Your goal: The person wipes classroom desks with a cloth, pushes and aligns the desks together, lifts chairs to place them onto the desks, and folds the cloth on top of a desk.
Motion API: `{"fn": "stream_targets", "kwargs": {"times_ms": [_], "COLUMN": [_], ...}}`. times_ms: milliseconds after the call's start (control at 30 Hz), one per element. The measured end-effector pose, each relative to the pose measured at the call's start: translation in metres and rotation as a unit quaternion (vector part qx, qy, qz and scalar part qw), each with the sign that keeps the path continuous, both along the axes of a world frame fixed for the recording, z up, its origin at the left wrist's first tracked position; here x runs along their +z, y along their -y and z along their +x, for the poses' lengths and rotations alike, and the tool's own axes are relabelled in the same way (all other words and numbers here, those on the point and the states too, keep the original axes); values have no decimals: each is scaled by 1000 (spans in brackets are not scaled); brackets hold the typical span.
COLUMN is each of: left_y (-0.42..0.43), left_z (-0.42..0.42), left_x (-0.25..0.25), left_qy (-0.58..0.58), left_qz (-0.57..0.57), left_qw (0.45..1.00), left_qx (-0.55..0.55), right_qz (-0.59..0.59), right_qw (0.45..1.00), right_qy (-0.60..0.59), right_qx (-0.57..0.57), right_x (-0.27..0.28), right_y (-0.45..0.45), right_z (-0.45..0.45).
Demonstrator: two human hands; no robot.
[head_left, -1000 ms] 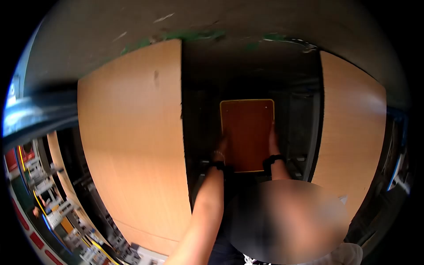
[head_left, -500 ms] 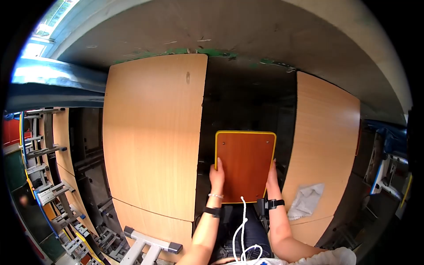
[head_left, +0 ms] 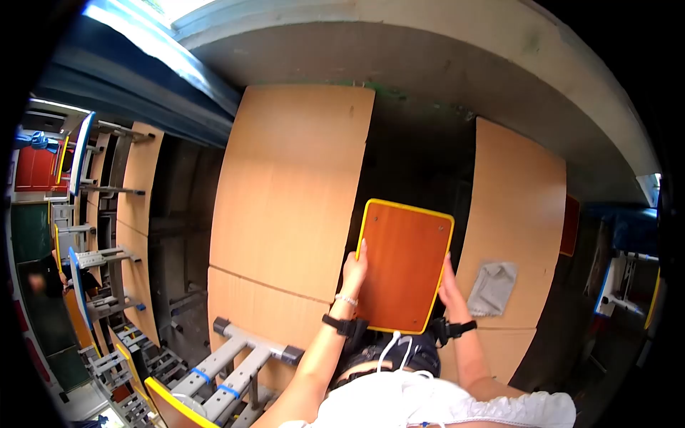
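A chair shows its reddish-brown wooden seat with yellow edging and screws near the corners, in front of my body between two desks. My left hand is closed on its left edge, thumb over the top. On the opposite edge, my right hand grips the side, with its fingers partly hidden behind the board. The legs of this chair cannot be seen. A grey cloth lies on the right desk, close to my right hand.
Light wooden desks stand on the left and right. Upturned chair legs rest on the nearer left desk. A wall runs along the far side, with blue curtains at left. More desks and upturned chairs line the far left.
The view has turned and shifted, bringing more of the left side into sight. The chair now appears slightly tilted clockwise, still between both hands.
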State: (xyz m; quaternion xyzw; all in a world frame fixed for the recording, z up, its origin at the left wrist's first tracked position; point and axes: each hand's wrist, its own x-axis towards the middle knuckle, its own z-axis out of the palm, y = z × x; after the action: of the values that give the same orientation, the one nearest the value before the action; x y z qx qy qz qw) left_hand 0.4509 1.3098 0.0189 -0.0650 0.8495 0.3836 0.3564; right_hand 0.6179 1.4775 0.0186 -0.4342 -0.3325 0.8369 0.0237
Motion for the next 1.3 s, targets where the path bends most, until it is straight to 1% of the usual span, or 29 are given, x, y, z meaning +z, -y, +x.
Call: {"fn": "stream_targets", "kwargs": {"times_ms": [33,67,100,167,200,233,267,300,367,400,433,467,533,567,600,633,733,833,900,933,1000,1133,1200,1300], "left_y": [3,3,3,-1,-3,-7,-10,-12,-12,-13,-15,-16,-14,-15,-15,-16,-16,-20,-17,-15,-22,-19,-18,-26], "left_z": [1,1,2,-1,-6,-10,-14,-21,-34,-40,-44,-50,-59,-65,-71,-74,-81,-82,-83,-82,-86,-87,-86,-84], "left_x": [-2,4,10,12,13,25,38,49,67,77,94,104,129,147,166,185,236,276,300,306,295,294,295,291], "left_qy": [10,-6,-20,-24,-10,1,-3,-8,28,47,66,101,129,145,161,178,161,127,85,68,82,91,83,63], "left_qz": [8,28,50,72,73,93,95,96,128,145,156,194,261,275,289,304,385,422,411,403,402,407,385,345], "left_qw": [1000,999,998,997,996,995,994,993,986,981,980,971,953,946,938,930,899,880,884,886,889,889,900,916], "left_qx": [-9,-17,-25,-26,-42,-32,-51,-70,-104,-123,-106,-97,-83,-93,-101,-106,-137,-177,-205,-222,-205,-188,-187,-194], "right_qz": [-11,10,23,27,40,53,65,52,25,36,48,59,81,90,129,145,190,237,272,256,225,225,235,260], "right_qw": [1000,1000,1000,999,998,998,997,998,999,998,998,997,994,992,987,984,976,969,961,963,962,967,965,964], "right_qy": [-12,2,-7,29,29,27,24,21,17,19,22,17,-3,-17,-15,-21,-41,-50,-43,-61,-105,-98,-97,-55], "right_qx": [-9,-9,10,26,29,34,39,39,37,39,39,47,72,90,93,99,95,41,17,51,110,72,66,-26], "right_x": [-7,-4,3,29,32,33,37,43,78,95,115,124,138,152,169,188,239,280,294,293,283,282,282,284], "right_y": [0,-1,-3,-7,-11,-17,-22,-27,-38,-41,-45,-51,-73,-80,-83,-89,-101,-96,-93,-99,-123,-117,-117,-98], "right_z": [7,9,12,8,10,13,14,13,8,4,0,1,6,2,-2,-5,-17,-24,-27,-21,-11,-14,-14,-19]}}
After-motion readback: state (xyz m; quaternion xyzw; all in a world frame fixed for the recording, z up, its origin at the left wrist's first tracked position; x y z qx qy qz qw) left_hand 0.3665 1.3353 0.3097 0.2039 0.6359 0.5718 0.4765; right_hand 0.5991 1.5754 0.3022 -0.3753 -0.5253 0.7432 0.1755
